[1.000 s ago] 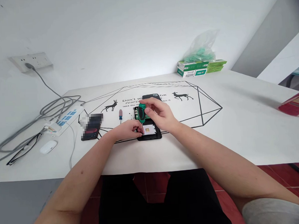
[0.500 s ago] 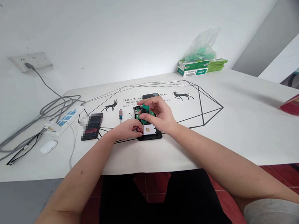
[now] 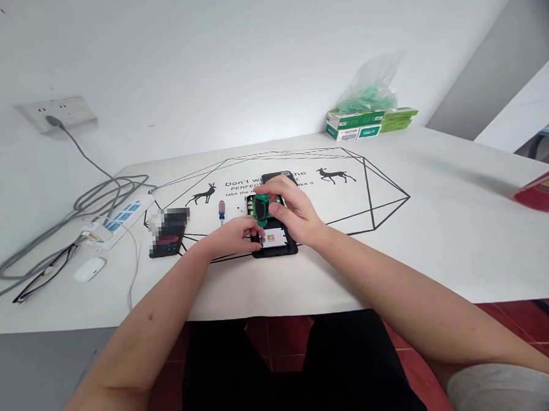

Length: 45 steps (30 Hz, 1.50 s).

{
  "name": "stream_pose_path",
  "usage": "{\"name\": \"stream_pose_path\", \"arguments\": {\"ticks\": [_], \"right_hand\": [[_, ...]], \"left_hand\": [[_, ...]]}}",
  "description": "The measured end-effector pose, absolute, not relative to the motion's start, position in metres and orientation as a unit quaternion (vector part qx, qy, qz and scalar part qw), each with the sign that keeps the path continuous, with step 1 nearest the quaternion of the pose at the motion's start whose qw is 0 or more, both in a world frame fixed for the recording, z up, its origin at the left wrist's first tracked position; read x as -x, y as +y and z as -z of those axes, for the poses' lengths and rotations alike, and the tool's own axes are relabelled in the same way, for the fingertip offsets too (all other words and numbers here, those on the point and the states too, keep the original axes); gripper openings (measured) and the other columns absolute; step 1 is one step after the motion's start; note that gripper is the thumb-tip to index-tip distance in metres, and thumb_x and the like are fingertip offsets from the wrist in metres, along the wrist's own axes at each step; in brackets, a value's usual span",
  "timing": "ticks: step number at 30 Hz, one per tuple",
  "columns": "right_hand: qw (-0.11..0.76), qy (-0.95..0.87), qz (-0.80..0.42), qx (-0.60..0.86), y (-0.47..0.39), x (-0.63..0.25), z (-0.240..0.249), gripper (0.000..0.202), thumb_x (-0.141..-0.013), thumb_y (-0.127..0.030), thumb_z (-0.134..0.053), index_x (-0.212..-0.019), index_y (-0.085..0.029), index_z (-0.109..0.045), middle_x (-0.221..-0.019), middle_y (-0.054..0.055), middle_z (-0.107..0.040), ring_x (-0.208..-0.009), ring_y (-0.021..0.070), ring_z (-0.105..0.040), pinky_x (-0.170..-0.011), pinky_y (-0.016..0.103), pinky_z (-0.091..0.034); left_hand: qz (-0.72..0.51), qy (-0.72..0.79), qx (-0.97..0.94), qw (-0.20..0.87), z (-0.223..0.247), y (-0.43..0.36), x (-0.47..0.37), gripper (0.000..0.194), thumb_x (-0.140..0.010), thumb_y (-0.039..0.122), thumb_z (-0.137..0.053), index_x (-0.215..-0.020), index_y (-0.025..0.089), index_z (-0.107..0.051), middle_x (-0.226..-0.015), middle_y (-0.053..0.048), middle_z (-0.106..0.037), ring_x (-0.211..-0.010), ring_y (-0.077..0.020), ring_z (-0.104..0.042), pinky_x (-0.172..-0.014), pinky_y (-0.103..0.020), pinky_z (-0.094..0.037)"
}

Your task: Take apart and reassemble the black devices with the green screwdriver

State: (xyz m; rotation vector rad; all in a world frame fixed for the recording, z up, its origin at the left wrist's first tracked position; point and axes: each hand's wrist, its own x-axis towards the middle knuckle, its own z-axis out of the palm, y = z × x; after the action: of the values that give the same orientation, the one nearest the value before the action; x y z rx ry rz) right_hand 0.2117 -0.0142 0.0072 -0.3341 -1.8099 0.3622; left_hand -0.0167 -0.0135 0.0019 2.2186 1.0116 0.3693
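Note:
In my right hand is a screwdriver with a green and black handle, held nearly upright over an opened electronic device. Its black housing shows a green circuit board at the back and a white panel with a gold square in front. My left hand rests at the device's left edge, fingers bent together beside the screwdriver's shaft; what they pinch is too small to make out. The screwdriver's tip is hidden by the left fingers. Behind my right hand lies a black cover, partly covered.
A smaller screwdriver and a few tiny dark pieces lie left of the device. Farther left are a phone, a power strip with coiled cable, glasses and a white case. Green boxes stand at the back right.
The screwdriver's handle has tipped slightly left and more upright, and my right hand's fingers have shifted on it. My left hand stays almost in place at the device's edge.

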Motion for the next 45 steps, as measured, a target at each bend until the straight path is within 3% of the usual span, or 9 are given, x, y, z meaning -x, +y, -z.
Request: {"name": "stream_pose_path", "arguments": {"ticks": [8,10,13,16,19,23,28,39,45], "right_hand": [[0.611,-0.753,-0.167,0.179,-0.012,-0.211,-0.009,0.024,-0.111,-0.039,-0.059,-0.125,-0.028,-0.076,-0.094,0.004,-0.065,-0.089,0.0216,-0.063,-0.083,0.043,-0.060],[0.619,-0.746,-0.171,0.174,-0.011,-0.209,-0.008,0.021,-0.108,-0.043,-0.064,-0.121,-0.029,-0.074,-0.103,0.006,-0.067,-0.097,0.0230,-0.065,-0.085,0.044,-0.061],[0.625,-0.727,-0.237,0.156,-0.011,-0.206,-0.005,0.021,-0.103,-0.044,-0.075,-0.115,-0.030,-0.067,-0.131,0.010,-0.068,-0.112,0.0238,-0.071,-0.087,0.043,-0.065],[0.614,-0.699,-0.333,0.152,-0.013,-0.203,-0.001,0.030,-0.101,-0.042,-0.080,-0.112,-0.031,-0.055,-0.144,0.009,-0.070,-0.103,0.0198,-0.078,-0.082,0.040,-0.067],[0.612,-0.687,-0.353,0.171,-0.015,-0.201,0.003,0.038,-0.098,-0.044,-0.084,-0.110,-0.031,-0.051,-0.133,0.007,-0.078,-0.093,0.0182,-0.080,-0.075,0.037,-0.066],[0.625,-0.690,-0.311,0.189,-0.016,-0.203,0.001,0.040,-0.093,-0.051,-0.088,-0.112,-0.030,-0.059,-0.124,0.007,-0.080,-0.095,0.0202,-0.079,-0.079,0.040,-0.065],[0.614,-0.734,-0.222,0.187,-0.017,-0.206,-0.008,0.034,-0.103,-0.060,-0.072,-0.118,-0.029,-0.073,-0.108,0.008,-0.078,-0.093,0.0227,-0.072,-0.082,0.045,-0.062],[0.613,-0.749,-0.180,0.178,-0.014,-0.214,-0.007,0.031,-0.113,-0.043,-0.056,-0.127,-0.032,-0.081,-0.102,0.006,-0.069,-0.093,0.0218,-0.065,-0.087,0.045,-0.060],[0.614,-0.738,-0.195,0.201,-0.010,-0.211,-0.007,0.027,-0.107,-0.050,-0.066,-0.121,-0.030,-0.078,-0.101,0.006,-0.067,-0.093,0.0232,-0.063,-0.088,0.047,-0.060]], "left_hand": [[-0.175,0.380,-0.855,0.306,0.008,-0.008,0.022,0.033,-0.079,0.033,-0.084,-0.108,0.022,-0.075,-0.098,-0.002,-0.058,-0.087,-0.0219,-0.055,-0.075,-0.035,-0.049],[-0.183,0.377,-0.856,0.303,0.009,-0.007,0.022,0.035,-0.079,0.034,-0.085,-0.110,0.022,-0.074,-0.105,-0.004,-0.060,-0.089,-0.0227,-0.056,-0.077,-0.036,-0.051],[-0.191,0.365,-0.859,0.305,0.009,-0.007,0.022,0.036,-0.079,0.034,-0.084,-0.111,0.024,-0.074,-0.116,-0.007,-0.064,-0.098,-0.0256,-0.060,-0.085,-0.039,-0.055],[-0.185,0.360,-0.859,0.314,0.008,-0.009,0.022,0.036,-0.080,0.034,-0.082,-0.114,0.024,-0.073,-0.127,-0.009,-0.064,-0.108,-0.0284,-0.062,-0.092,-0.043,-0.057],[-0.172,0.377,-0.853,0.319,0.007,-0.010,0.022,0.038,-0.081,0.037,-0.081,-0.115,0.024,-0.072,-0.129,-0.010,-0.062,-0.106,-0.0284,-0.062,-0.094,-0.046,-0.058],[-0.168,0.382,-0.851,0.320,0.007,-0.010,0.021,0.038,-0.080,0.038,-0.081,-0.115,0.024,-0.071,-0.123,-0.009,-0.063,-0.104,-0.0286,-0.062,-0.093,-0.046,-0.057],[-0.161,0.387,-0.852,0.314,0.006,-0.010,0.020,0.034,-0.080,0.036,-0.080,-0.109,0.024,-0.068,-0.113,-0.007,-0.066,-0.097,-0.0268,-0.059,-0.085,-0.043,-0.054],[-0.160,0.391,-0.849,0.317,0.005,-0.010,0.020,0.034,-0.079,0.034,-0.082,-0.110,0.024,-0.074,-0.113,-0.007,-0.069,-0.096,-0.0252,-0.060,-0.084,-0.041,-0.054],[-0.157,0.393,-0.851,0.310,0.004,-0.011,0.021,0.034,-0.080,0.036,-0.082,-0.112,0.024,-0.074,-0.114,-0.008,-0.070,-0.096,-0.0261,-0.061,-0.084,-0.042,-0.055]]}}
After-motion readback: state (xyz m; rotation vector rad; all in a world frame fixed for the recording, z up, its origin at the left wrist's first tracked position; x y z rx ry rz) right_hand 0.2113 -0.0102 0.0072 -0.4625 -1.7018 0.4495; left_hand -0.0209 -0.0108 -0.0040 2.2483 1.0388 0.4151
